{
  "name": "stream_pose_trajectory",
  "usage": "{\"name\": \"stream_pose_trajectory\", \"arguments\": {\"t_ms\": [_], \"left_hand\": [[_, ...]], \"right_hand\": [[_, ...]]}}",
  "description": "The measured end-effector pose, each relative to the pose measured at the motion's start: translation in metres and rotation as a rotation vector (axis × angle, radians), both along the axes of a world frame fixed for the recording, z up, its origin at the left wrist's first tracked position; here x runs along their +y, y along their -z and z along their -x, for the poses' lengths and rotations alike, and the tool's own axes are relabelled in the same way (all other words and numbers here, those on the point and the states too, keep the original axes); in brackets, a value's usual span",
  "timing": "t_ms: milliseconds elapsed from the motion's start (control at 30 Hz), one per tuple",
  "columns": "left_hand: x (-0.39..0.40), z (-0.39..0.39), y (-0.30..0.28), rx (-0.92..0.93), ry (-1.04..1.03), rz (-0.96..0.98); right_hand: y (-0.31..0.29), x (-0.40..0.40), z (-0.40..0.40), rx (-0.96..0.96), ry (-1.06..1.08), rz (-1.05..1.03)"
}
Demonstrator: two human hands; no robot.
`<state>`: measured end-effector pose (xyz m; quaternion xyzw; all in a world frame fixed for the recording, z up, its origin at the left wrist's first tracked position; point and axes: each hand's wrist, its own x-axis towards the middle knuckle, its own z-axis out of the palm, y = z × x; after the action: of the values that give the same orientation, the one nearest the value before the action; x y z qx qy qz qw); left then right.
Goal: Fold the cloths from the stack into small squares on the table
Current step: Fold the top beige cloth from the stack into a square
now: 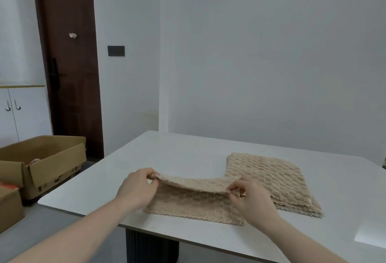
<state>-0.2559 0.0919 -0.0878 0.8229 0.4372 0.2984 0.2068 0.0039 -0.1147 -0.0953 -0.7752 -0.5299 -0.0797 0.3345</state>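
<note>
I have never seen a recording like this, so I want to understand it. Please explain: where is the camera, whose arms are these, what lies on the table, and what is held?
There is no machine here. A person wears one wide-angle camera on the head, looking forward and down, so the two bare arms entering from below are that person's own. On the white table a beige textured cloth lies in front of the person. The left hand and the right hand each pinch its lifted edge, one at each end; the rest of it lies on the table. To the right lies the stack of cloths of the same kind, flat. Left of the table stand open cardboard boxes.
</note>
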Motion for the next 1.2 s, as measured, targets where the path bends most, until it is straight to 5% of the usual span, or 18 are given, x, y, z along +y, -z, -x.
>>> {"name": "stream_pose_trajectory", "arguments": {"t_ms": [467,667,833,1000,1200], "left_hand": [[-0.034,0.017,0.017,0.279,0.019,-0.045],[-0.057,-0.020,0.011,0.270,0.097,-0.286],[-0.082,-0.074,0.010,0.260,0.267,-0.217],[-0.089,-0.101,0.037,0.545,0.289,-0.093],[-0.090,-0.098,0.041,0.617,0.323,-0.053]], "right_hand": [[0.043,-0.023,0.023,0.084,0.024,0.012],[0.043,-0.024,0.024,0.082,0.009,-0.008],[0.039,-0.022,0.020,0.219,0.054,-0.021],[0.043,-0.022,0.005,0.255,0.276,-0.150],[0.050,-0.013,0.005,0.148,0.374,0.077]]}}
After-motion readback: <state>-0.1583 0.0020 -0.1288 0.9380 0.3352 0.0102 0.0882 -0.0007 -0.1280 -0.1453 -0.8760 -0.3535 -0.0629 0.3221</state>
